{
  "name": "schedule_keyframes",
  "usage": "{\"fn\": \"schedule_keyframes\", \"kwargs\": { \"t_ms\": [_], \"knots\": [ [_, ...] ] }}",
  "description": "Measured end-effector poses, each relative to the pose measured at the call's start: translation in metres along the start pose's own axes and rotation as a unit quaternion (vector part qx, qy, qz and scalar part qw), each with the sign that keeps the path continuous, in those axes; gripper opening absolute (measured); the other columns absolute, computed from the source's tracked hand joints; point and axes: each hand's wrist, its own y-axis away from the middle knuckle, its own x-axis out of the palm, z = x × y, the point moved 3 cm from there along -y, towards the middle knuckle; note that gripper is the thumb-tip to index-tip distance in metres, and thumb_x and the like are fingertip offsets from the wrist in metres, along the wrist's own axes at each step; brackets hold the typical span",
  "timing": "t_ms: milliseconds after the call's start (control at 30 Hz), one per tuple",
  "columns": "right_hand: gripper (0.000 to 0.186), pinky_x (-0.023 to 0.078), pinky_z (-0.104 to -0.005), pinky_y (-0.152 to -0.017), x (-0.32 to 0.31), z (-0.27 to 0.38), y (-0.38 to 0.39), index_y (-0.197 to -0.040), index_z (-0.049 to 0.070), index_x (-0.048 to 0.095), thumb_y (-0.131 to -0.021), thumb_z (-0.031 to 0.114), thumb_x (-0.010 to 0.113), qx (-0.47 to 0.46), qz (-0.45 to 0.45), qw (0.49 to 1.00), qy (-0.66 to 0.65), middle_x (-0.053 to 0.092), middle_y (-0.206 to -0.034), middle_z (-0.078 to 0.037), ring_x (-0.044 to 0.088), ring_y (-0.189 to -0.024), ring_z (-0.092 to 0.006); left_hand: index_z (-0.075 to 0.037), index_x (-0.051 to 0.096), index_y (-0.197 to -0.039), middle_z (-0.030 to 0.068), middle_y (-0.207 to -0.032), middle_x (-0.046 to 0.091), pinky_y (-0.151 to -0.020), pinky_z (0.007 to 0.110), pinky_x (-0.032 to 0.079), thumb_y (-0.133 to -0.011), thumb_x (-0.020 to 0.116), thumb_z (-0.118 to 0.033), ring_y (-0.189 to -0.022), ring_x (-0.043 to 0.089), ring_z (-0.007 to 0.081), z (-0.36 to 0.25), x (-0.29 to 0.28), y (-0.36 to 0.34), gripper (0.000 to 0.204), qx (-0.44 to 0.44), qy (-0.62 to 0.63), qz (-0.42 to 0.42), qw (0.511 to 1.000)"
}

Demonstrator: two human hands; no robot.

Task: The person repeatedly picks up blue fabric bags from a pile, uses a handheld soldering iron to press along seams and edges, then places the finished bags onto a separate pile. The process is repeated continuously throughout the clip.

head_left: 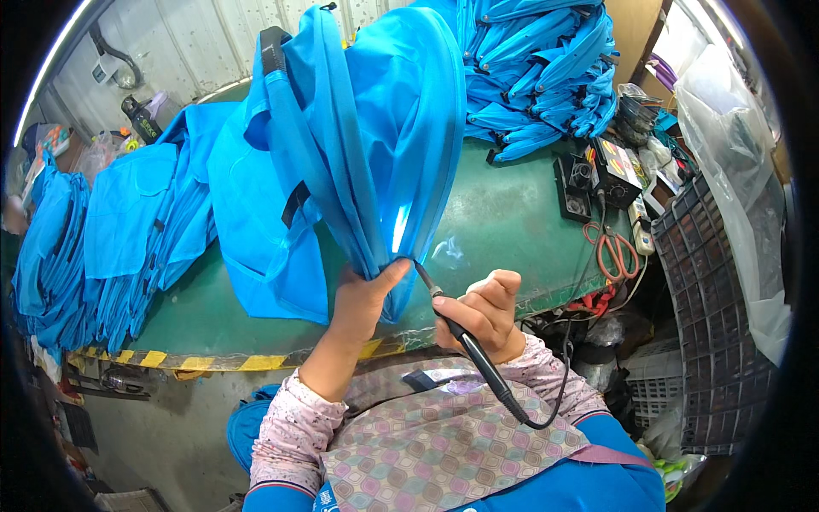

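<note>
My left hand is closed on the lower gathered end of a bright blue fabric canopy, thumb on top of the cloth. The canopy stands up from the table in curved, layered folds with black tabs, and one panel spreads to the left. In my right hand is a soldering iron, gripped by its black handle. Its metal tip points up and left to the cloth edge beside my left thumb; I cannot tell whether it touches. A black cord loops from the handle's lower end.
The green table has a yellow-black striped front edge. Blue fabric pieces lie at left; a tall blue stack stands back right. At right are a black control box, red-handled scissors, a power strip and a dark plastic crate.
</note>
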Motion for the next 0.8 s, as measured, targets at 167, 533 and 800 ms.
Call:
{"fn": "schedule_keyframes", "kwargs": {
  "t_ms": [167, 533, 800],
  "knots": [
    [0.029, 0.034, -0.0355, -0.071, 0.005, -0.011, -0.007, -0.107, 0.01, 0.064, -0.08, 0.017, 0.071, 0.051, -0.019, 0.996, -0.065, 0.047, -0.063, 0.005, 0.044, -0.059, -0.0164, -0.004, 0.065, -0.109, 0.0011, -0.095, 0.065, -0.074, 0.027, 0.046, -0.084, 0.078, -0.019, -0.082, 0.057, 0.0094, 0.0, 0.0, 0.0, 0.032, 0.01, 0.014, -0.003, 1.0],
    [0.036, 0.058, -0.0423, -0.085, 0.051, -0.061, -0.011, -0.118, 0.01, 0.066, -0.082, 0.003, 0.068, 0.046, 0.014, 0.985, -0.168, 0.065, -0.112, -0.017, 0.068, -0.099, -0.0358, 0.0, 0.053, -0.123, 0.0066, -0.108, 0.064, -0.084, 0.028, 0.048, -0.086, 0.068, -0.001, -0.093, 0.061, 0.0146, 0.004, -0.017, 0.018, 0.04, 0.124, 0.083, -0.076, 0.986],
    [0.036, 0.046, -0.0393, -0.073, 0.005, 0.001, -0.021, -0.112, 0.006, 0.064, -0.091, 0.035, 0.067, 0.037, -0.039, 0.978, -0.199, 0.061, -0.085, -0.006, 0.056, -0.077, -0.0234, 0.0, 0.053, -0.126, 0.0073, -0.11, 0.065, -0.086, 0.031, 0.051, -0.088, 0.067, -0.01, -0.094, 0.063, 0.0167, 0.025, -0.038, 0.012, 0.042, 0.005, 0.196, 0.042, 0.98]
  ]
}}
